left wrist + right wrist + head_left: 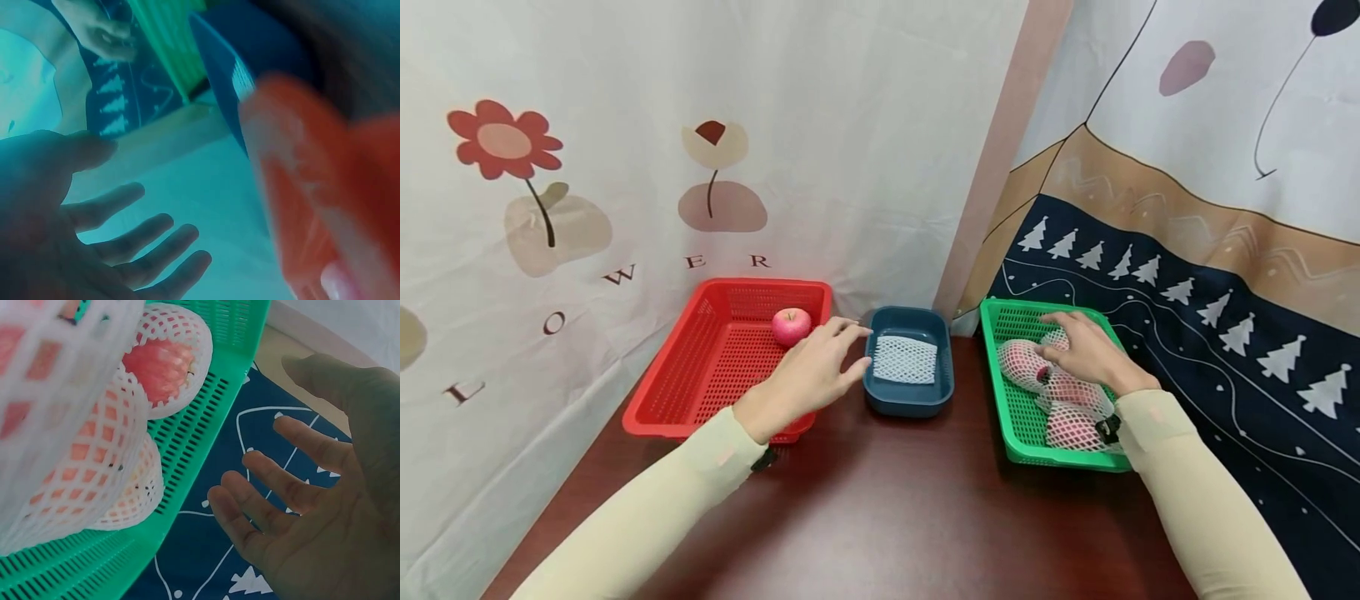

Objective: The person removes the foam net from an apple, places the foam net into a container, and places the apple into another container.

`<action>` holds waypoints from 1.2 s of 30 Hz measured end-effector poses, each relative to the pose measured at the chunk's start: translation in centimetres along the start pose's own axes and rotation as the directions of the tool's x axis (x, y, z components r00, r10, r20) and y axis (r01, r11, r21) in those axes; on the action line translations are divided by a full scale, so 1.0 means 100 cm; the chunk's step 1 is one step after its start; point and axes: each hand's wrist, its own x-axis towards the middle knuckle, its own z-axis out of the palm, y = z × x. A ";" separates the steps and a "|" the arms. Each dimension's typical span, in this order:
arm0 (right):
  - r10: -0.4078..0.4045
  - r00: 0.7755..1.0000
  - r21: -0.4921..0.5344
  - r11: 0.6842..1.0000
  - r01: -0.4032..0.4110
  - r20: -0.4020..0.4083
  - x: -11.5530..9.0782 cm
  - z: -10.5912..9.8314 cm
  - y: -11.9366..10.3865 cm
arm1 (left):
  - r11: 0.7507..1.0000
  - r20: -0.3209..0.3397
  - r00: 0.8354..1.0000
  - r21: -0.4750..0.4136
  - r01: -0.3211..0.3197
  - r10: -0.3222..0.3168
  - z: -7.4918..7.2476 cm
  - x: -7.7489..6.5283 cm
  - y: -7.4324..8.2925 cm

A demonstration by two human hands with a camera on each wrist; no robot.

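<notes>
My left hand [814,370] hovers between the red basket and the blue bin, its fingers spread and holding nothing. One bare apple [792,327] sits in the back right corner of the red basket [662,367]. Inside the small blue bin [910,408] lies a flat white foam net [905,360]. Over the green basket [1009,433], my right hand [1086,348] is held with fingers loosely extended, nothing in its grasp. Beneath it are several apples in white foam nets [1022,364]; in the right wrist view one netted apple [164,372] shows its red skin through the net's opening.
All three containers stand in a row on a dark brown table [880,500]. A pale printed curtain [850,150] hangs right behind them, and a navy cloth with white trees [1225,375] borders the right side. Black wrist straps sit at both cuffs.
</notes>
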 end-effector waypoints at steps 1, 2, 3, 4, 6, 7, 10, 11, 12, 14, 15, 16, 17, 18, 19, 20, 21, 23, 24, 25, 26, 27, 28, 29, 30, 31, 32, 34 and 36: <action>0.001 1.000 -0.001 1.000 -0.001 0.003 0.001 0.001 -0.001 | 1.000 0.002 1.000 0.001 -0.010 0.010 0.003 0.000 0.003; 0.001 1.000 -0.002 1.000 -0.001 0.005 0.003 0.001 -0.001 | 1.000 0.002 1.000 0.004 -0.021 0.021 0.006 0.000 0.007; -0.002 1.000 -0.003 1.000 0.002 0.006 0.004 0.002 -0.001 | 0.999 0.001 0.999 0.006 -0.032 0.032 0.008 0.000 0.011; -0.005 1.000 -0.005 1.000 0.005 0.007 0.006 0.002 -0.001 | 0.999 0.001 0.999 0.010 -0.041 0.041 0.011 0.000 0.014; -0.009 1.000 -0.007 1.000 0.009 0.010 0.008 0.004 -0.001 | 0.998 0.001 0.998 0.017 -0.057 0.057 0.016 0.000 0.021; -0.010 1.000 -0.007 1.000 0.010 0.013 0.009 0.005 -0.001 | 0.998 0.003 0.998 0.013 -0.062 0.062 0.019 -0.001 0.024; -0.013 1.000 -0.010 1.000 0.013 0.020 0.012 0.007 -0.002 | 0.997 0.020 0.997 0.001 -0.072 0.071 0.026 -0.002 0.032; -0.013 1.000 -0.012 1.000 0.013 0.021 0.013 0.007 -0.002 | 0.997 0.021 0.997 -0.006 -0.078 0.078 0.028 -0.002 0.035; -0.014 1.000 -0.015 1.000 0.014 0.024 0.014 0.007 -0.002 | 0.997 0.024 0.996 -0.013 -0.080 0.080 0.030 -0.002 0.037; -0.013 1.000 -0.019 1.000 0.013 0.026 0.016 0.008 -0.002 | 0.996 0.025 0.996 -0.017 -0.091 0.091 0.035 -0.002 0.041; -0.014 1.000 -0.022 1.000 0.014 0.026 0.016 0.008 -0.003 | 0.995 0.019 0.995 -0.021 -0.099 0.099 0.037 -0.002 0.043; -0.013 1.000 -0.023 1.000 0.013 0.027 0.017 0.008 -0.003 | 0.994 0.012 0.994 -0.020 -0.106 0.107 0.038 -0.002 0.045; -0.013 1.000 -0.024 1.000 0.014 0.026 0.018 0.009 -0.004 | 0.993 0.004 0.994 -0.024 -0.114 0.114 0.040 -0.001 0.046; -0.015 1.000 -0.024 1.000 0.015 0.026 0.018 0.009 -0.005 | 0.993 0.000 0.993 -0.028 -0.118 0.118 0.042 -0.001 0.048; -0.016 1.000 -0.023 1.000 0.016 0.027 0.018 0.009 -0.006 | 0.992 -0.009 0.992 -0.029 -0.126 0.126 0.043 -0.001 0.049; -0.016 0.999 -0.021 1.000 0.017 0.029 0.018 0.010 -0.007 | 0.991 -0.014 0.991 -0.036 -0.131 0.131 0.045 -0.002 0.051; -0.018 0.999 -0.020 1.000 0.018 0.033 0.018 0.010 -0.008 | 0.990 -0.017 0.991 -0.041 -0.136 0.136 0.046 -0.002 0.053; -0.015 0.999 -0.014 1.000 0.015 0.039 0.019 0.011 -0.009 | 0.988 -0.023 0.989 -0.045 -0.150 0.149 0.048 -0.002 0.055; -0.014 0.999 -0.011 1.000 0.014 0.043 0.019 0.011 -0.009 | 0.986 -0.025 0.987 -0.048 -0.157 0.156 0.049 -0.002 0.057; -0.013 0.999 -0.009 1.000 0.013 0.047 0.019 0.011 -0.010 | 0.985 -0.027 0.986 -0.047 -0.164 0.162 0.050 -0.002 0.058; -0.013 0.999 -0.005 1.000 0.014 0.049 0.019 0.012 -0.010 | 0.984 -0.027 0.985 -0.048 -0.169 0.168 0.051 -0.003 0.059; -0.014 0.999 -0.003 1.000 0.014 0.052 0.019 0.012 -0.011 | 0.983 -0.032 0.984 -0.048 -0.176 0.174 0.052 -0.003 0.061; -0.015 0.998 -0.001 1.000 0.015 0.054 0.019 0.012 -0.011 | 0.983 -0.034 0.984 -0.050 -0.179 0.178 0.053 -0.003 0.062; -0.017 0.998 0.001 1.000 0.017 0.056 0.020 0.013 -0.012 | 0.982 -0.035 0.983 -0.053 -0.180 0.179 0.054 -0.003 0.063; -0.020 0.998 -0.001 1.000 0.020 0.057 0.020 0.013 -0.012 | 0.982 -0.035 0.983 -0.057 -0.180 0.178 0.055 -0.003 0.064; -0.021 0.998 -0.002 1.000 0.022 0.059 0.021 0.013 -0.013 | 0.982 -0.034 0.983 -0.059 -0.180 0.178 0.056 -0.003 0.066; -0.021 0.998 -0.004 1.000 0.021 0.061 0.021 0.014 -0.013 | 0.982 -0.031 0.984 -0.062 -0.179 0.177 0.057 -0.003 0.067; -0.019 0.998 -0.012 1.000 0.020 0.063 0.023 0.014 -0.013 | 0.981 -0.028 0.983 -0.071 -0.181 0.179 0.059 -0.002 0.070; -0.018 0.998 -0.019 1.000 0.019 0.066 0.024 0.014 -0.013 | 0.980 -0.028 0.983 -0.076 -0.184 0.182 0.061 -0.001 0.072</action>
